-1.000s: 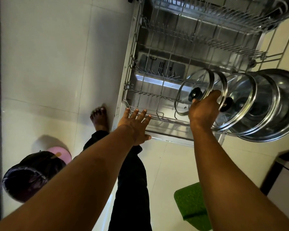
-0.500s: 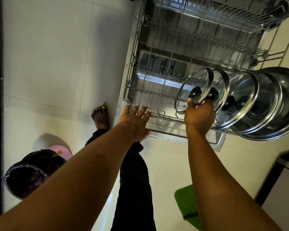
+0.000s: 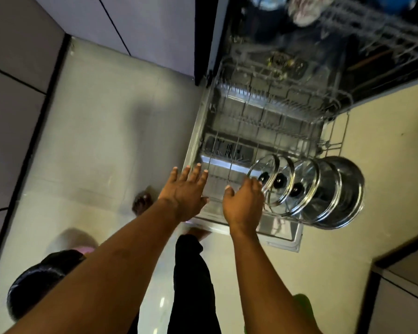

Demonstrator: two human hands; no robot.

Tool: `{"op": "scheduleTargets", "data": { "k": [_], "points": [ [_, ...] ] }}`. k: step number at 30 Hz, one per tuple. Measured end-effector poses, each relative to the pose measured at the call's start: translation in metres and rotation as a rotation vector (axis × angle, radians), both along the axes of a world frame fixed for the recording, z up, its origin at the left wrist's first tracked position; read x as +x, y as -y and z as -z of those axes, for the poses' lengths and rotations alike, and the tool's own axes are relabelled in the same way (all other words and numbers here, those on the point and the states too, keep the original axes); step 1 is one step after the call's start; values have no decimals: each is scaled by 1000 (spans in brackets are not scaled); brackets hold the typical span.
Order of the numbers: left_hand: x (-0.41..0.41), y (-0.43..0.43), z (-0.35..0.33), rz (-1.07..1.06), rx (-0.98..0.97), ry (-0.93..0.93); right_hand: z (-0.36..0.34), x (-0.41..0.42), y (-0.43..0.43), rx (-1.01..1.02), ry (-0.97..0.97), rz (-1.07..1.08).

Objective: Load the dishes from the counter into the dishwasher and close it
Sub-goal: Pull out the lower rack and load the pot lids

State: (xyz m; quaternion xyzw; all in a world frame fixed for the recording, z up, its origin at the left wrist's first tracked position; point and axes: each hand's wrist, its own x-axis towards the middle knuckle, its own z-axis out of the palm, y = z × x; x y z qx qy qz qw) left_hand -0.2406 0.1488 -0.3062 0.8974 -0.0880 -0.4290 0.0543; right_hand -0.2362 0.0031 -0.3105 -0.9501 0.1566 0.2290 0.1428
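The dishwasher's lower wire rack (image 3: 229, 131) is pulled out over the open door (image 3: 285, 237). Three glass lids with black knobs (image 3: 279, 180) stand on edge in its right side, and a steel pot (image 3: 343, 194) lies behind them. My left hand (image 3: 185, 191) hovers with fingers spread over the rack's front left corner. My right hand (image 3: 243, 203) is beside the nearest lid, fingers relaxed, holding nothing; whether it touches the lid is unclear. The upper rack (image 3: 348, 32) shows blurred at the top with some items in it.
A black bin with a pink lid (image 3: 41, 276) stands on the tiled floor at lower left. A green mat (image 3: 304, 307) lies at lower right. My legs and bare foot (image 3: 143, 201) are just in front of the door. Cabinet fronts (image 3: 405, 285) flank the dishwasher.
My right hand has let go of the front lid and drawn back to its left. The view has tilted up, showing the upper rack. My left hand stays over the rack's front edge.
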Motion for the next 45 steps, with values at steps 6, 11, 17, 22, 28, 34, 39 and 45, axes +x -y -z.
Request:
{"op": "scheduleTargets", "data": {
  "k": [6, 11, 17, 22, 28, 34, 39, 45],
  "points": [
    [24, -63, -104, -116, 5, 154, -99, 22, -68, 82, 17, -241],
    [42, -130, -205, -175, 24, 324, -200, 56, -142, 89, 156, -399],
    [70, -237, -315, -295, 61, 601, -310, 110, -245, 66, 419, -563],
    [90, -315, -378, -375, 92, 759, -369, 142, -311, 88, 555, -673],
    [109, -372, -392, -421, 126, 795, -397, 177, -365, 128, 629, -756],
    [155, -405, -382, -423, 140, 769, -393, 231, -404, 104, 637, -803],
    [224, -410, -376, -390, 115, 708, -384, 298, -416, 80, 619, -791],
    [321, -399, -373, -379, 36, 699, -383, 396, -408, 26, 579, -787]
  ]
}}
